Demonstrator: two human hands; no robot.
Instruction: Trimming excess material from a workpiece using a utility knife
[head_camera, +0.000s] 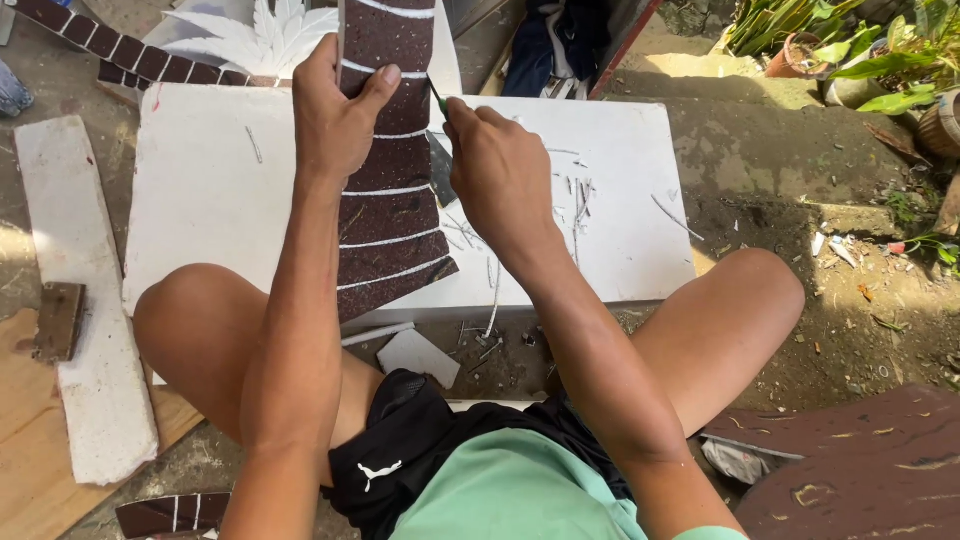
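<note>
My left hand (335, 115) grips the left edge of a long dark maroon strip (390, 200) scored with white cross lines, thumb pressed on its face. The strip lies tilted on a white foam board (215, 200). My right hand (500, 175) is closed around a thin green-handled blade (438, 98), its tip at the strip's right edge. Thin white slivers (575, 200) lie on the board to the right of the strip.
A second white foam slab (85, 330) and a small brown block (58, 320) lie at left on plywood (30, 470). Another striped maroon strip (120, 52) and a white leaf-shaped cutout (265, 35) sit behind. Potted plants (860, 50) stand at right; brown carved pieces (870, 470) lie at bottom right.
</note>
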